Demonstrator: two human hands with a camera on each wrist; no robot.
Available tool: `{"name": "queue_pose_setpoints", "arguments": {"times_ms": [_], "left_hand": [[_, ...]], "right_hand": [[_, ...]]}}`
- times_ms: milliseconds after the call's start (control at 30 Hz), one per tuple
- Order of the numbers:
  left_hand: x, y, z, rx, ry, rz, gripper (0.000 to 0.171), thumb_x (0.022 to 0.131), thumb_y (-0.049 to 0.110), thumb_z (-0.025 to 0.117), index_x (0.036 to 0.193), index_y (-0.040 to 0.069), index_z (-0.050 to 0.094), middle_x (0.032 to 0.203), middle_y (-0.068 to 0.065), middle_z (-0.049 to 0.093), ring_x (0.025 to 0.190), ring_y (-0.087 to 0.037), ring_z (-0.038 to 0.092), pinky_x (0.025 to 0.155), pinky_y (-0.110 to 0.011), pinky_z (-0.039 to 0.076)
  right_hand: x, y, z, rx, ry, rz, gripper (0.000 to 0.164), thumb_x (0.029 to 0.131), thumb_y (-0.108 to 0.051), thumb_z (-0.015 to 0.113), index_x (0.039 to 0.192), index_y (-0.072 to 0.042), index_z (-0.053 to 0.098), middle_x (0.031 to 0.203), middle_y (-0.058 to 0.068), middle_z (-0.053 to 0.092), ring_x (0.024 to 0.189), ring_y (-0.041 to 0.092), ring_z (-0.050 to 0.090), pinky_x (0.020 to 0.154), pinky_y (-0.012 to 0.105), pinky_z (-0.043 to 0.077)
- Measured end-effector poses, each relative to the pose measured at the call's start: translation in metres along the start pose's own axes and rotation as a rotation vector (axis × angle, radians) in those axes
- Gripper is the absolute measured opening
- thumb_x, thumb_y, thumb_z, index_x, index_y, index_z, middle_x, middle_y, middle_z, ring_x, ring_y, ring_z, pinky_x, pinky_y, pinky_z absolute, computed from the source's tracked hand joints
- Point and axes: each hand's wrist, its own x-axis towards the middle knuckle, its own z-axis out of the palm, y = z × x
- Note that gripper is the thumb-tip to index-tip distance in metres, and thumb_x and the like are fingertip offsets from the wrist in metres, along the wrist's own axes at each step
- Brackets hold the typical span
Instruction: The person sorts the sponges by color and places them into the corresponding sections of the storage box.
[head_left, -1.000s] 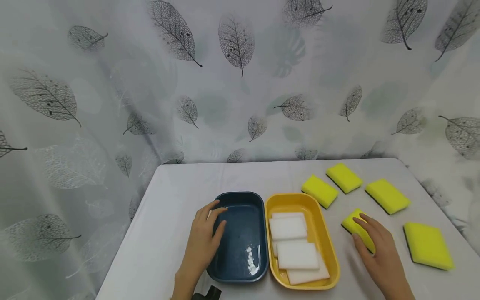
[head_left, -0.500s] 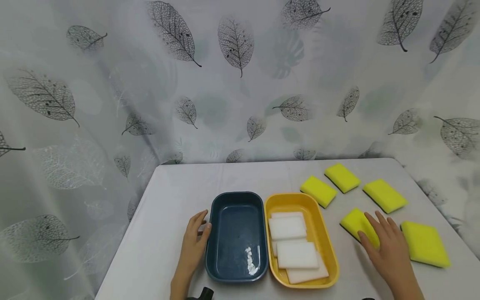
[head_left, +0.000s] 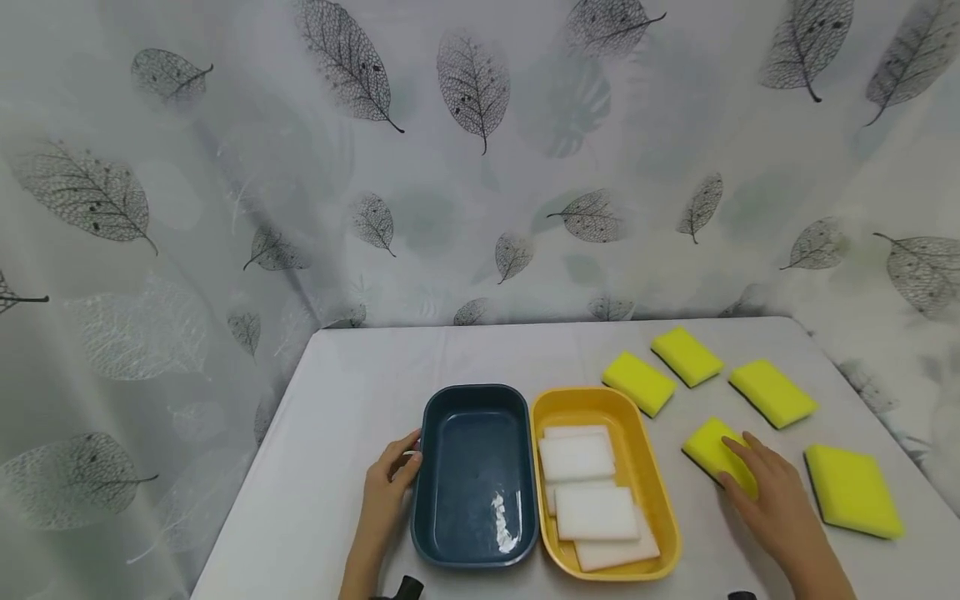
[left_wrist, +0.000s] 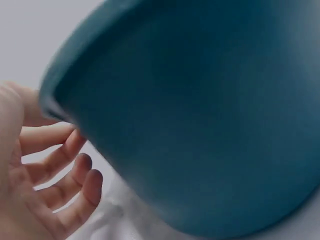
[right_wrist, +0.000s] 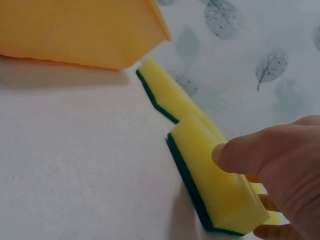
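My left hand (head_left: pixel 386 483) is at the left side of an upright dark blue tray (head_left: pixel 476 492), with fingertips at its outer rim. In the left wrist view the fingers (left_wrist: pixel 65 165) bend loosely beside the tray wall. My right hand (head_left: pixel 776 496) reaches over a yellow sponge (head_left: pixel 712 450) with a dark green scouring layer underneath. In the right wrist view the thumb overlaps the near face of that sponge (right_wrist: pixel 210 175), while the other fingers show past its far edge; how firmly they touch cannot be told.
Right of the blue tray stands a yellow tray (head_left: pixel 652 492) holding several white sponge pads (head_left: pixel 596 511). More yellow sponges lie around the right side of the table, one (head_left: pixel 855 492) beside my right hand. A leaf-patterned curtain (head_left: pixel 480 192) hangs behind the white table (head_left: pixel 360 375).
My left hand has drawn back from over the blue tray to its left rim. The right hand shifted right off the sponge, then slightly back. Trays and sponges stay put.
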Motion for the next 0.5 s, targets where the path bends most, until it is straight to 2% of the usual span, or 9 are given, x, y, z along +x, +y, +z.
{"name": "queue_pose_setpoints", "arguments": {"times_ms": [100,200,400,500], "left_hand": [[0.0000,0.0000,-0.0026,-0.037,-0.010,-0.072,0.037,0.102,0.026,0.068,0.138,0.016,0.068,0.113,-0.011,0.069,0.090,-0.005,0.063,0.074,-0.019,0.053],[-0.0001,-0.0003,-0.0045,-0.039,-0.021,-0.113,0.037,0.101,0.027,0.070,0.136,0.017,0.069,0.106,-0.010,0.069,0.084,-0.007,0.060,0.072,-0.019,0.051],[0.0009,0.0018,-0.0069,-0.084,-0.053,-0.137,0.036,0.100,0.025,0.070,0.134,0.014,0.069,0.092,-0.003,0.065,0.074,-0.008,0.056,0.066,-0.021,0.050],[0.0000,0.0039,-0.0095,-0.113,-0.075,-0.146,0.037,0.100,0.024,0.070,0.135,0.013,0.068,0.091,-0.004,0.064,0.075,-0.009,0.057,0.067,-0.022,0.051]], "right_hand": [[0.0007,-0.0003,-0.0009,-0.013,-0.024,0.032,0.044,0.094,-0.004,0.071,0.135,0.004,0.057,0.144,0.045,0.045,0.122,0.064,0.043,0.099,0.078,0.033],[0.0010,-0.0007,-0.0013,-0.030,-0.034,0.051,0.043,0.094,-0.005,0.071,0.134,0.004,0.058,0.143,0.045,0.045,0.122,0.064,0.042,0.099,0.077,0.033],[0.0031,-0.0009,-0.0018,-0.029,-0.008,0.033,0.044,0.089,-0.002,0.075,0.130,0.004,0.060,0.138,0.043,0.049,0.119,0.062,0.045,0.097,0.075,0.035],[0.0047,-0.0016,-0.0015,-0.032,-0.030,0.052,0.048,0.088,-0.003,0.076,0.133,0.003,0.058,0.140,0.041,0.047,0.119,0.062,0.044,0.098,0.075,0.034]]}}
